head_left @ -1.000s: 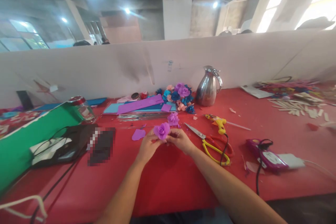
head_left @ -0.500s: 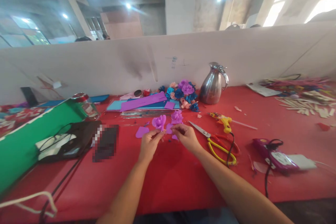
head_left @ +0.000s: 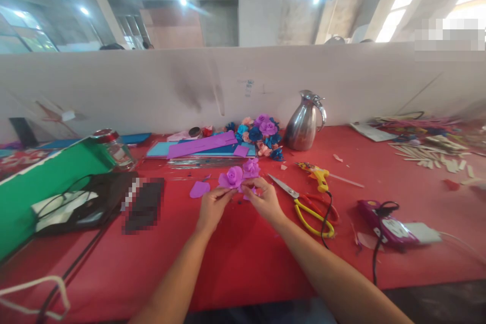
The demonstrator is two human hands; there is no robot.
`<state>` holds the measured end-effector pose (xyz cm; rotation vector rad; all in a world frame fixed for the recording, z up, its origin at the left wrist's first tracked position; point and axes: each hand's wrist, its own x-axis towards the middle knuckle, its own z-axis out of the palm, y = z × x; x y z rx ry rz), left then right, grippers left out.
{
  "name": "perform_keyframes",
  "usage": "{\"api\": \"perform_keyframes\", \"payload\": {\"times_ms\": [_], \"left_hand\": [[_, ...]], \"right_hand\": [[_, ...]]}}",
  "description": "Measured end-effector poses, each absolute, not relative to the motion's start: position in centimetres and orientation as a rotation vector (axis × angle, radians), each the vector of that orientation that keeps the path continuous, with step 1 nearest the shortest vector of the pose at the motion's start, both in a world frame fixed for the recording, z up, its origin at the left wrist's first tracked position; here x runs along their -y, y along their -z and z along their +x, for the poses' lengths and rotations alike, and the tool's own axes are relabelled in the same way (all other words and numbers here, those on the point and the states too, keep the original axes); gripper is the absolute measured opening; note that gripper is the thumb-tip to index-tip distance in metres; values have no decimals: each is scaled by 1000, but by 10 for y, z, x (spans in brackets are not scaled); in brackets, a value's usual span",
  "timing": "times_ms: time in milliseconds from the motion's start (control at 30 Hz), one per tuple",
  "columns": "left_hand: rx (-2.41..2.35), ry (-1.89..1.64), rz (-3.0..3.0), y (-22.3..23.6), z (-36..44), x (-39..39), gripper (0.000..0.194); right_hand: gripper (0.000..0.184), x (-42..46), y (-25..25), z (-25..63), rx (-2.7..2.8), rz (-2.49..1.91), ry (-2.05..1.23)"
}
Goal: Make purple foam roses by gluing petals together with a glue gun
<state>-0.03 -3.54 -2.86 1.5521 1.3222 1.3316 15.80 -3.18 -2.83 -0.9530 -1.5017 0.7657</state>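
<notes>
My left hand (head_left: 214,207) pinches a purple paper flower (head_left: 231,177) from below, its bloom tipped toward me. Close on the right, my right hand (head_left: 267,201) is closed at the flower's base, its fingertips on a purple paper petal that they largely hide. The two hands' fingertips nearly meet under the bloom. Just behind, another purple paper flower (head_left: 250,167) rests on the table. A loose purple petal (head_left: 199,189) lies left of my left hand, and more purple paper shows behind my right fingers.
On the red table (head_left: 243,268), scissors (head_left: 299,202), a yellow glue gun (head_left: 319,177) and a purple device (head_left: 387,225) lie to the right. A steel jug (head_left: 302,124) stands behind, beside a bunch of paper flowers (head_left: 261,134). A glass jar (head_left: 117,152) and black phone (head_left: 146,205) are left.
My right hand has brought the petal leftward against the flower's base. The flower has turned so its rolled centre faces me more. The whole view has shifted slightly.
</notes>
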Motion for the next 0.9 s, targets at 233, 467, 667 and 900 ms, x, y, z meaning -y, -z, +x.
{"api": "perform_keyframes", "payload": {"times_ms": [233, 467, 667, 900], "left_hand": [[-1322, -1340, 1750, 33, -5, 34, 21], [-1329, -1363, 1865, 28, -1, 38, 25], [-1323, -1327, 1746, 34, 0, 38, 23], [-1234, -1269, 1705, 32, 3, 38, 23]], "right_hand": [[14, 33, 29, 158, 1600, -881, -716], [11, 35, 29, 155, 1669, -889, -661], [15, 34, 30, 154, 1645, -886, -704], [21, 33, 33, 154, 1598, -912, -763]]}}
